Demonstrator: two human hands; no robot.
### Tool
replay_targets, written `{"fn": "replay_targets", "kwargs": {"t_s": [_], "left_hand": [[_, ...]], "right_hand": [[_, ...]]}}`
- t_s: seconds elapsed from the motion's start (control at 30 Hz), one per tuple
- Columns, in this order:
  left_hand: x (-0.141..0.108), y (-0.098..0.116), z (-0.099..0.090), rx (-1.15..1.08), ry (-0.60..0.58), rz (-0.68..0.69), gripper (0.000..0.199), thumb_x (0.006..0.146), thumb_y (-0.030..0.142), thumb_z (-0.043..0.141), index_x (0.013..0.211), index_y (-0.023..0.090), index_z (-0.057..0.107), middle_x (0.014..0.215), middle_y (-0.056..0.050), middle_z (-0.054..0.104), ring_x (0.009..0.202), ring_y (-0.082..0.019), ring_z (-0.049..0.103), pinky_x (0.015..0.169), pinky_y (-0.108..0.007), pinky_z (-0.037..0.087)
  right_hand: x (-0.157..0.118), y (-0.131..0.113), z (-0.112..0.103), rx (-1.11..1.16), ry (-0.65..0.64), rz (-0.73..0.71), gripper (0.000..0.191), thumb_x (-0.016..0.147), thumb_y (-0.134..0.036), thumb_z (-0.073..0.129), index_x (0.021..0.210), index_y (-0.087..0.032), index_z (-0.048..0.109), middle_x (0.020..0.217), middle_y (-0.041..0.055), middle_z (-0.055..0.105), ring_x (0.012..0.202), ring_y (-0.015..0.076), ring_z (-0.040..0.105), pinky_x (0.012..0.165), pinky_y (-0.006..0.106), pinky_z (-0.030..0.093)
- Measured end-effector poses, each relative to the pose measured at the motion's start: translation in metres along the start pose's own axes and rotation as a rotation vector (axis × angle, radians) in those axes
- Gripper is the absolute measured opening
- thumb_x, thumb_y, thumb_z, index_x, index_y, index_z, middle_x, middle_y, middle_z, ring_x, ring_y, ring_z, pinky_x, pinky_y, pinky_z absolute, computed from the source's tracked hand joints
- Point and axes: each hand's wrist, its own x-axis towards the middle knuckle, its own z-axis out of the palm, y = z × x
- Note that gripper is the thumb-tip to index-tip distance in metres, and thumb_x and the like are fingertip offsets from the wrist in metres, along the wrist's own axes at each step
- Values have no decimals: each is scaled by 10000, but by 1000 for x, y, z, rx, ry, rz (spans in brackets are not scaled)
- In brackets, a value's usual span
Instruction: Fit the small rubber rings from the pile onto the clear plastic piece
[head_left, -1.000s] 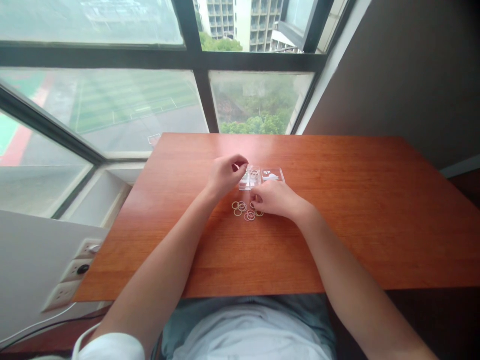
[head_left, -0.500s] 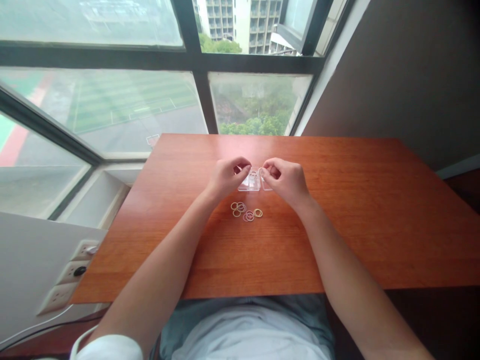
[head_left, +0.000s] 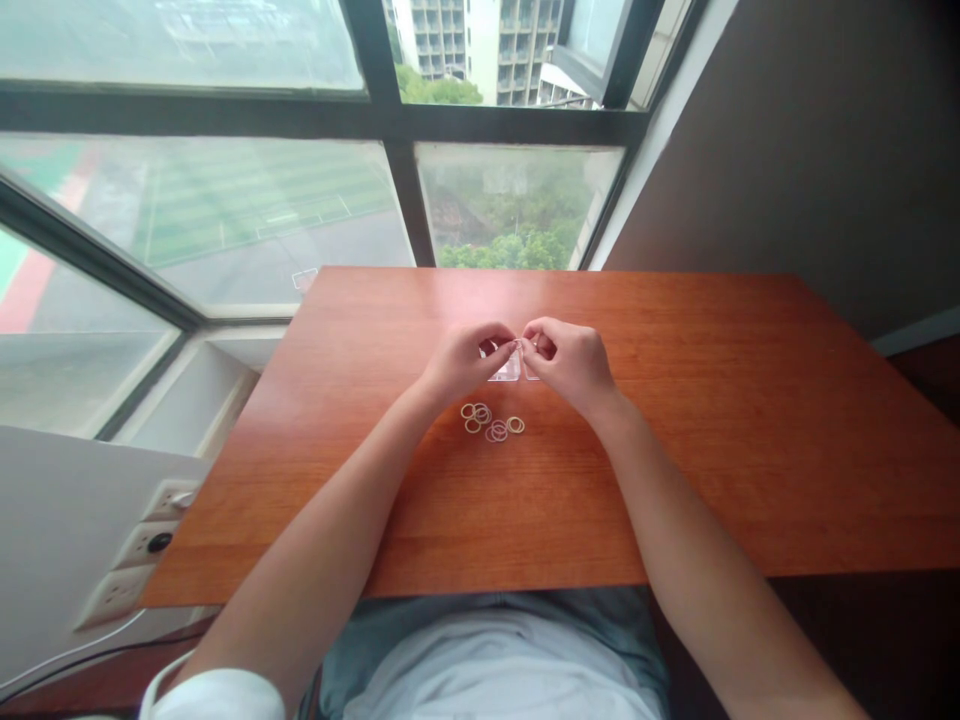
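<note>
Above a clear plastic box (head_left: 507,370) my left hand (head_left: 474,358) and my right hand (head_left: 568,358) meet, fingertips almost touching. Both are closed in a pinch on a small pale hair tie (head_left: 518,342), mostly hidden by the fingers. The box stands open on the table, its transparent lid (head_left: 532,375) on the right under my right hand. Nearer to me lie several thin ring-shaped hair ties: yellowish ones (head_left: 472,425) at left, pink ones (head_left: 496,431) in the middle and a yellow pair (head_left: 515,425) at right.
The reddish-brown wooden table (head_left: 712,430) reaches to a large window (head_left: 517,205) at the back. A grey wall (head_left: 810,150) rises at the right. Sockets with plugs (head_left: 159,542) and cables sit low at the left, beside the table edge.
My left hand has moved right, to the fingertips of my right hand, and now pinches the hair tie too. It covers more of the box. The loose hair ties stay put.
</note>
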Motion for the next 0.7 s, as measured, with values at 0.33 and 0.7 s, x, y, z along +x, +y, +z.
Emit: {"fn": "replay_targets", "kwargs": {"t_s": [0.33,0.7], "left_hand": [[1,-14,-2,120,86,-14,136,834,248,603,829,158,707,712,-30,687,621,-111,571,567,-216,441],[2,-17,-3,146,118,-43,133,829,257,609,829,164,704,718,-32,697,623,-119,594,561,-218,453]], "right_hand": [[-3,-1,4,-14,-220,-101,122,842,-228,578,859,-214,698,713,0,675,619,126,555,610,250,339],[-10,-9,7,-39,-532,-204,131,820,-188,586,778,-216,707,715,20,685,694,160,581,661,268,364]]}}
